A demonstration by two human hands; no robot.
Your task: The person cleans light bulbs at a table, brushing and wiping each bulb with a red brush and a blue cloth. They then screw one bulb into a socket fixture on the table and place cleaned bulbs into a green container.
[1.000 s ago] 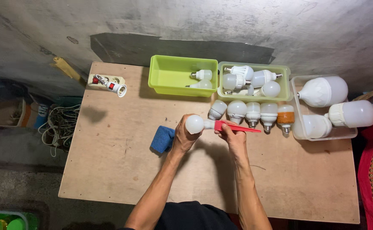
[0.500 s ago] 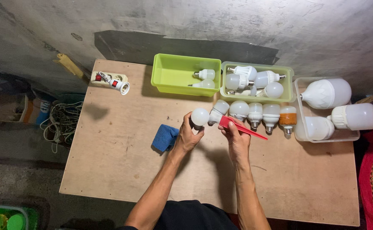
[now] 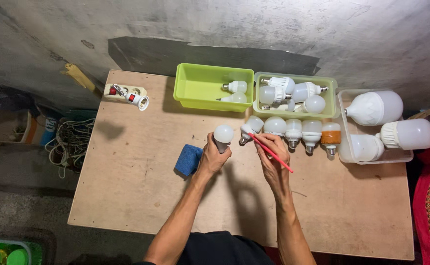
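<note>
The left hand (image 3: 214, 158) has its fingers closed around one bulb (image 3: 223, 135), the right hand (image 3: 273, 156) pinches one red stick (image 3: 270, 152), beside five bulbs in a row (image 3: 293, 131) (two green trays behind).

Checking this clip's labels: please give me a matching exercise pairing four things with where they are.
Things:
1. white bulb
2. red stick
3. blue sponge
4. socket block

Places:
A. far left corner of the table
B. in the right hand
C. in the left hand
D. on the table beside the left hand

Pairs: 1-C, 2-B, 3-D, 4-A
</note>
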